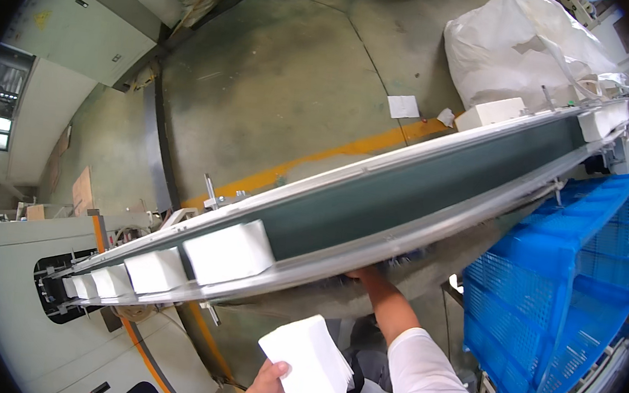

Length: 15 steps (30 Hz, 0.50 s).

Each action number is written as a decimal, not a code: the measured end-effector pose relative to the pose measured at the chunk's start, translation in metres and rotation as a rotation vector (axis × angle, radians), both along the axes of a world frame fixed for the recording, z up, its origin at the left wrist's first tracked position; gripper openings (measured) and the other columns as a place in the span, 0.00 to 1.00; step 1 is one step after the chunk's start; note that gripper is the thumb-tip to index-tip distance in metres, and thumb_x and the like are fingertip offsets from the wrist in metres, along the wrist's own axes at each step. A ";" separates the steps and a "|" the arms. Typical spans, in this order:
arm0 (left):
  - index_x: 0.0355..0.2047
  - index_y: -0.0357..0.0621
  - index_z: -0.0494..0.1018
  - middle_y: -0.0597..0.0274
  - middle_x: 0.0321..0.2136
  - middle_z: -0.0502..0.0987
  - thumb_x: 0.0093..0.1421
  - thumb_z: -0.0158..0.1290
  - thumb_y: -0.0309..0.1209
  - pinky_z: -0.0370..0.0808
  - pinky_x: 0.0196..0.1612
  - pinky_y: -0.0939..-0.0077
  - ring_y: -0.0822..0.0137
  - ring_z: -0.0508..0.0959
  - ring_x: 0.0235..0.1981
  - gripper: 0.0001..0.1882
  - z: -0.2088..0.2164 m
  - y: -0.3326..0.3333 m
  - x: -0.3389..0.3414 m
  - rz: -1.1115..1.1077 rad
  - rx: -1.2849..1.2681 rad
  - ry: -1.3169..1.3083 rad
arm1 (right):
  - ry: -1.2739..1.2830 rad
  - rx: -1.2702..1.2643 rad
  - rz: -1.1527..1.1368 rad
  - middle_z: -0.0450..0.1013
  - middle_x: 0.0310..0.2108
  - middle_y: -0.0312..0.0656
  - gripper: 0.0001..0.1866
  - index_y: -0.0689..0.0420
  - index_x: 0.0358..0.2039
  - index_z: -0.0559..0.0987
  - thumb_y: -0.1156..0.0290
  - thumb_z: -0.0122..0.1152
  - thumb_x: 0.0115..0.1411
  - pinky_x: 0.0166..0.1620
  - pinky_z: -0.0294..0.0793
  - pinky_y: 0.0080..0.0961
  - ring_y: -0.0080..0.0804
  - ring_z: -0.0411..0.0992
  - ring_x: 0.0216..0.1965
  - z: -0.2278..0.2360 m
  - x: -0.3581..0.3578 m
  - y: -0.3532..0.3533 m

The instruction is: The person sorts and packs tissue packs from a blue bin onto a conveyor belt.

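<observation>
My left hand (271,379) is closed round the side of a stack of white folded paper sheets (306,361), with the thumb on its near face. The stack is tilted, its loose layers showing along the right edge, close to my body. My right arm reaches forward to the near rail of the conveyor, where my right hand (361,274) goes under it; the fingers are hidden. On the dark green belt (412,200), several white paper stacks (227,252) stand in a row from the left end towards the middle.
A blue mesh crate (521,292) stands on its side at my right. White machine housing (3,280) with a dark opening lies at the left end of the belt. Beyond the conveyor are a big white plastic bag (510,49) and a paper piece (403,106) on the floor.
</observation>
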<state>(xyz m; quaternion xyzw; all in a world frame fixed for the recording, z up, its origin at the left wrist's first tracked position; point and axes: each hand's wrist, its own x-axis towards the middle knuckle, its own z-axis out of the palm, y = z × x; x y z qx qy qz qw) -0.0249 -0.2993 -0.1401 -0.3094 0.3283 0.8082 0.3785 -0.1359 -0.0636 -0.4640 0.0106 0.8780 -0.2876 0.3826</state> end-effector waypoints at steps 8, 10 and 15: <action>0.58 0.35 0.58 0.52 0.50 0.71 0.52 0.59 0.43 0.72 0.53 0.59 0.56 0.73 0.51 0.38 0.020 0.038 -0.017 -0.132 0.111 0.034 | 0.221 -0.079 -0.376 0.69 0.51 0.57 0.29 0.65 0.52 0.72 0.65 0.63 0.49 0.54 0.67 0.37 0.49 0.67 0.54 0.132 0.054 0.049; 0.59 0.33 0.57 0.47 0.51 0.70 0.52 0.57 0.48 0.73 0.53 0.58 0.54 0.73 0.52 0.42 0.038 0.053 -0.025 -0.213 0.076 0.093 | 0.162 -0.360 -0.693 0.72 0.48 0.55 0.28 0.67 0.51 0.72 0.69 0.64 0.48 0.50 0.71 0.34 0.47 0.71 0.49 0.155 0.067 0.072; 0.59 0.37 0.57 0.53 0.51 0.70 0.54 0.57 0.43 0.72 0.54 0.59 0.57 0.73 0.52 0.37 0.052 0.068 -0.044 -0.272 0.260 0.145 | 0.221 -0.752 -1.423 0.76 0.39 0.43 0.21 0.68 0.45 0.74 0.67 0.64 0.57 0.41 0.74 0.26 0.29 0.75 0.37 0.234 0.094 0.084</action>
